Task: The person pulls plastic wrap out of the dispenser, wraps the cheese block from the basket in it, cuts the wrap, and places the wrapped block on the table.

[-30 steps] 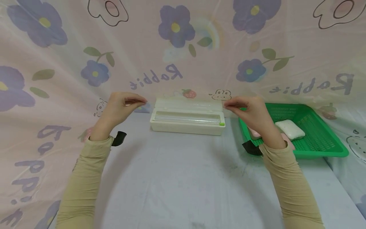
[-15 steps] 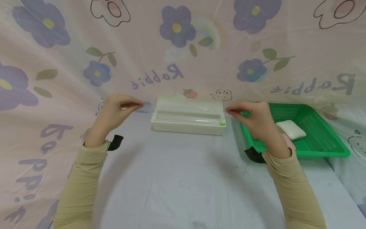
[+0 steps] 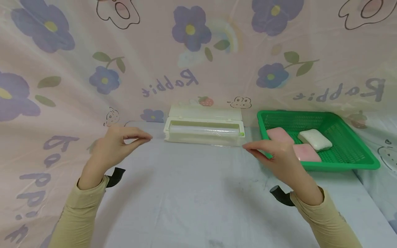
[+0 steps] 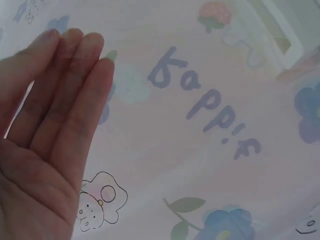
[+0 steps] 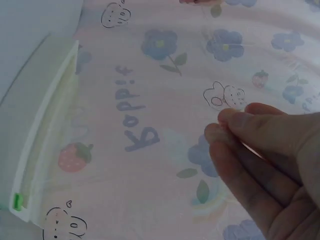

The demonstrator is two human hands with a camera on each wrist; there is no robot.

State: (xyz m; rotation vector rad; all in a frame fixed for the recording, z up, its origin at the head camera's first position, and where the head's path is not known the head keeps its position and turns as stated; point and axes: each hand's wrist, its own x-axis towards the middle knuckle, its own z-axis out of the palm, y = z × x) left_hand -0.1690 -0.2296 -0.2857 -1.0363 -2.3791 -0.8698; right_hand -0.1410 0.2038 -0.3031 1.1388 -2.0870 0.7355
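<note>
A white cling film dispenser stands at the back of the table, its lid raised and the roll showing inside. Clear cling film comes over its front edge, faint and hard to trace toward the hands. My left hand, left of the dispenser, pinches the film between thumb and fingertips. On the other side my right hand pinches it near the dispenser's right front corner. Both wrist views show thumb against fingertips, with the dispenser at the left in the right wrist view.
A green basket stands at the right, close beside my right hand. It holds two pink soap-like bars and a white one. A patterned curtain hangs behind the table. A green slider sits on the dispenser's right end.
Both hands have come down and toward me from lid height, still pinching. Film now lies over the dispenser's front edge. More of the basket's pink bars shows.
</note>
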